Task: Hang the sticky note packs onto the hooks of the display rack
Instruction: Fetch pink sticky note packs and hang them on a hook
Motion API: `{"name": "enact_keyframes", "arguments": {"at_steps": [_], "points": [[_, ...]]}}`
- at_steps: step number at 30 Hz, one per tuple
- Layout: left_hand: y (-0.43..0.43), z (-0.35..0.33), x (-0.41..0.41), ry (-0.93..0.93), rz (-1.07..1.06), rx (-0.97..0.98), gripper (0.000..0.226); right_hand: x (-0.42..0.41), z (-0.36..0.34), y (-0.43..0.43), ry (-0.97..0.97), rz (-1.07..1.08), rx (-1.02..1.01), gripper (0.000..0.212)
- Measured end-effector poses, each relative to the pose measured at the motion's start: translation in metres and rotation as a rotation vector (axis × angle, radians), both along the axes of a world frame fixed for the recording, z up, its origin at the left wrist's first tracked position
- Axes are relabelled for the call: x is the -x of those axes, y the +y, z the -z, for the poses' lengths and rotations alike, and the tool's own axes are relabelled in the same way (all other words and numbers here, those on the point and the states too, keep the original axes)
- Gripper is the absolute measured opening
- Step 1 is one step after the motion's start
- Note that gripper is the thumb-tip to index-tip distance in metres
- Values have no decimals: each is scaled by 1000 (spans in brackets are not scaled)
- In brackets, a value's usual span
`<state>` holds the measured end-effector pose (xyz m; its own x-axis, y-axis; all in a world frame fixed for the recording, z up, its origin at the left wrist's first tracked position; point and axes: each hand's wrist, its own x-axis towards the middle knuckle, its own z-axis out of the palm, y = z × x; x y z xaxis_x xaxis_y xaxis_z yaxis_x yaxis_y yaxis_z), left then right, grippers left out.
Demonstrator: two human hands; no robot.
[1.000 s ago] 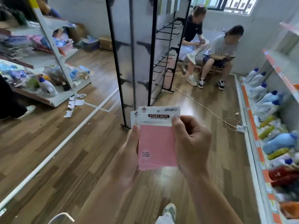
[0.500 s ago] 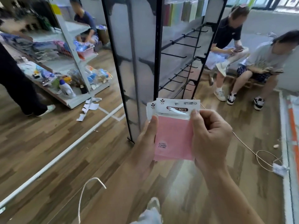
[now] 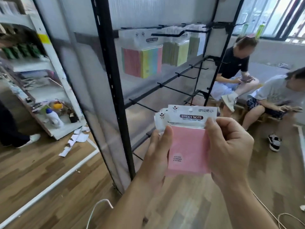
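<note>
Sticky note packs, pink pads in clear plastic sleeves with white header cards (image 3: pixel 188 146), are sitting in the lower centre of the frame as a small fanned stack. At least three header edges are showing at its upper left.

Left hand (image 3: pixel 155 156) is gripping the stack from its left edge, thumb lying across the front. Right hand (image 3: pixel 231 151) is pinching the right edge just under the header, fingers curled. The two hands are close together, both clamped on the stack. No held pack is touching a hook.

Progress (judgement): partly done. On the black metal display rack (image 3: pixel 113 96), upper centre, a multicoloured pack (image 3: pixel 142 63) and yellow-green packs (image 3: pixel 178 53) are already hanging from the top row. The thin black hooks (image 3: pixel 175 90) of the rows below are standing bare. The whole held stack is waiting to go up; separating the front pack looks like the step in hand.

Writing: white capitals "STICKY NOTE" on a dark label band (image 3: pixel 191 116) across the front header. A small logo is sitting at the header's upper left. Fine print at its upper right and on the pink face is too small to read. The band on the hung pack is blurring out.
</note>
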<state>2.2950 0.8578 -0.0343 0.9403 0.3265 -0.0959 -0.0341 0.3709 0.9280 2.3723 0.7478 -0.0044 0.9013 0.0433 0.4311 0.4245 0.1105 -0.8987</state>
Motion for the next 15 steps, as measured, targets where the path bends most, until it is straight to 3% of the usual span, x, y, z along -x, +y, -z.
{"name": "enact_keyframes", "arguments": {"at_steps": [15], "points": [[-77, -22, -283, 16, -347, -76, 70, -315, -15, -45, -82, -262, 66, 20]]}}
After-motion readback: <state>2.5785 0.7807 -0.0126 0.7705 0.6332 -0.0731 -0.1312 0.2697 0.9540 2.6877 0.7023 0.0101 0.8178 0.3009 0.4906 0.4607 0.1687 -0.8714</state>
